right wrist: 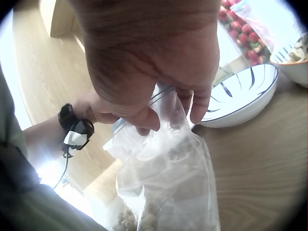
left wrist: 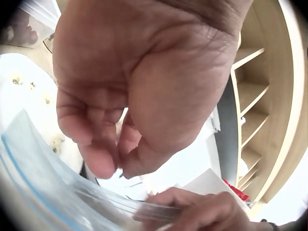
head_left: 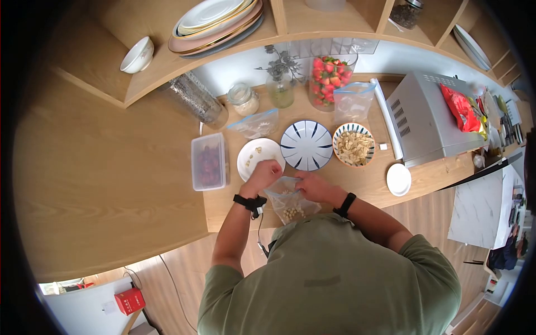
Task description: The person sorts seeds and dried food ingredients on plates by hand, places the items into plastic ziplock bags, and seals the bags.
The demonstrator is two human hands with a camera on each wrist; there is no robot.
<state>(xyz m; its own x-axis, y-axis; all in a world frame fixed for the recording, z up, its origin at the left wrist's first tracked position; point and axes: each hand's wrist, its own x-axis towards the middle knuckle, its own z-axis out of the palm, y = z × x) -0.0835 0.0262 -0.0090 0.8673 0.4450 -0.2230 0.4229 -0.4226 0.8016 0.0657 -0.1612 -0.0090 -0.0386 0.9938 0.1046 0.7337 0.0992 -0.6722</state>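
A clear zip bag point(head_left: 291, 202) with pale round pieces at its bottom hangs at the counter's front edge. My right hand point(head_left: 317, 187) pinches its upper edge; the right wrist view shows that hand point(right wrist: 154, 62) with thumb and fingers on the bag point(right wrist: 168, 173). My left hand point(head_left: 267, 174) is over the near rim of a white plate point(head_left: 258, 149), beside the bag's mouth. In the left wrist view the left hand's point(left wrist: 139, 82) fingers curl towards the thumb, with nothing visible between them. A few small pale pieces point(left wrist: 47, 101) lie on the plate.
A blue-striped plate point(head_left: 306, 146), a bowl of dried slices point(head_left: 354, 146) and a small white lid or dish point(head_left: 398, 180) are to the right. A tub of dark red fruit point(head_left: 209, 162) is at the left. Behind stand another zip bag point(head_left: 258, 125), jars and strawberries point(head_left: 329, 78).
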